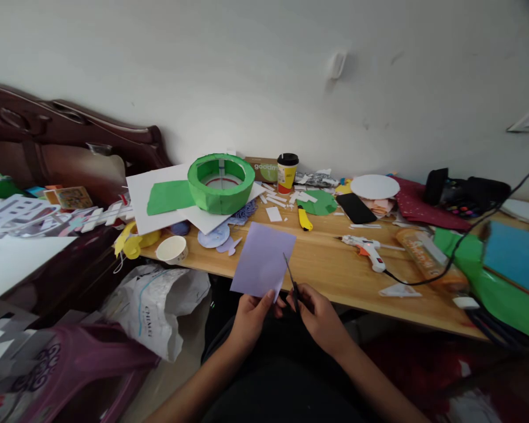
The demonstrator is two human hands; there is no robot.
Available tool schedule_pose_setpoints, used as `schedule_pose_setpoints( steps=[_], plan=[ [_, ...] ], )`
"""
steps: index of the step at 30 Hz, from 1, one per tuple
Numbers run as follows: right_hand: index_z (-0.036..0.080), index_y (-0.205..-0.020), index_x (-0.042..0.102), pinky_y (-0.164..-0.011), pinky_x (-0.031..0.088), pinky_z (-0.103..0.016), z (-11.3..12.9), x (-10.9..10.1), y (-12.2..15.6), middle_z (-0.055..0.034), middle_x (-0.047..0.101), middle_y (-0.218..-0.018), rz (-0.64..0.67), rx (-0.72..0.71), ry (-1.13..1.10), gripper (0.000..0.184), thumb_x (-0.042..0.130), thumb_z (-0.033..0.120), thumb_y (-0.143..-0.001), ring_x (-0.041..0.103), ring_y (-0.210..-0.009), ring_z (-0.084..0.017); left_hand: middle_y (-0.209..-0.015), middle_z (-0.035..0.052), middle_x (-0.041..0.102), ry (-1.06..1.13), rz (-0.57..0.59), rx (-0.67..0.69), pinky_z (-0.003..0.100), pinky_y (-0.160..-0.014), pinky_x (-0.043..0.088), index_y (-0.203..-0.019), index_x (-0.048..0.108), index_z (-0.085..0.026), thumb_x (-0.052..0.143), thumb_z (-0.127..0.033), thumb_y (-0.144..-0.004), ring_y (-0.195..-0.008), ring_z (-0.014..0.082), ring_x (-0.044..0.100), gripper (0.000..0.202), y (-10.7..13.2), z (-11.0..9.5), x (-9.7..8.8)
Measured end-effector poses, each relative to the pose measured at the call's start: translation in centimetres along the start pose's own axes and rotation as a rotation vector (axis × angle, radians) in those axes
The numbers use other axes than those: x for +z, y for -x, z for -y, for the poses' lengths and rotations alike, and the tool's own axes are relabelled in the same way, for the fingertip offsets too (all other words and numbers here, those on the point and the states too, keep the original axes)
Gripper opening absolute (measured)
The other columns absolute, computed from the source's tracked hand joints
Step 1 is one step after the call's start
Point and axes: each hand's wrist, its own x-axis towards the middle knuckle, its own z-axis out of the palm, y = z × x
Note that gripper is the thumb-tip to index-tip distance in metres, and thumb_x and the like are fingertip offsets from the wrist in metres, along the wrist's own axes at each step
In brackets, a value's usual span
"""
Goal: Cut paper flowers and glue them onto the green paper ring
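Pinching paper (264, 258) with left hand (252, 312) by the near edge — likely light, bendy, best held there — and gripping scissors (293, 284) with right hand (316, 312).

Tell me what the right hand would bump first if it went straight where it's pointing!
Probably the purple paper, held by the left hand. The scissors in the right hand point that way and overlap it in this view, but I can't tell if they touch.

A lidded cup (286, 176) and a black phone (356, 208) rest on the wooden table (324, 267).
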Motion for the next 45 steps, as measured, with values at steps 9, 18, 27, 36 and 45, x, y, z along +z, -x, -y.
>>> schedule_pose_setpoints(
  steps=[9,18,27,36,45],
  plan=[
    [0.020,-0.085,0.055,-0.073,0.047,-0.030,-0.7,0.0,0.1,-0.0055,0.065,-0.083,0.015,0.006,0.020,0.020,0.049,0.037,-0.092,0.061,-0.079,-0.020,-0.074,0.0090,0.071,0.094,-0.047,-0.057,0.029,-0.067,0.051,-0.076,0.072,-0.012,0.073,-0.046,-0.076,-0.066,0.0183,0.064,0.034,-0.2,0.0,0.4],
    [0.019,-0.092,0.056,-0.074,0.047,-0.030,-1.6,-0.1,0.3,-0.0054,0.064,-0.086,-0.005,-0.018,0.088,0.019,0.048,0.037,-0.093,0.060,-0.080,-0.020,-0.076,0.0102,0.073,0.165,-0.108,-0.001,0.036,-0.071,0.055,-0.101,0.071,-0.011,0.069,-0.046,-0.080,-0.065,0.0222,0.069,0.041,-1.3,-1.2,1.8],
    [0.019,-0.087,0.055,-0.070,0.046,-0.029,-1.4,-0.3,0.4,-0.0051,0.064,-0.081,-0.007,-0.050,0.092,0.016,0.047,0.032,-0.092,0.059,-0.076,-0.019,-0.056,0.0019,0.061,-0.016,-0.117,0.085,0.026,-0.057,0.044,-0.096,0.074,-0.012,0.066,-0.044,-0.083,-0.053,0.0139,0.054,0.036,-1.3,-1.8,1.4],
    [0.020,-0.087,0.053,-0.070,0.044,-0.029,-1.7,0.0,0.5,-0.0040,0.062,-0.081,-0.016,-0.014,0.058,0.017,0.046,0.034,-0.093,0.058,-0.077,-0.018,-0.055,0.0007,0.057,-0.067,-0.101,0.096,0.024,-0.056,0.041,-0.095,0.075,-0.013,0.063,-0.042,-0.086,-0.053,0.0123,0.051,0.032,-1.5,-1.9,1.3],
    [0.020,-0.088,0.052,-0.073,0.045,-0.030,-1.8,-0.3,0.5,-0.0038,0.061,-0.082,-0.017,-0.018,0.087,0.014,0.045,0.031,-0.094,0.058,-0.078,-0.018,-0.058,0.0033,0.062,-0.107,-0.080,0.083,0.025,-0.054,0.043,-0.088,0.076,-0.012,0.068,-0.046,-0.081,-0.049,0.0121,0.048,0.035,-1.2,-3.2,1.1]
  ],
)
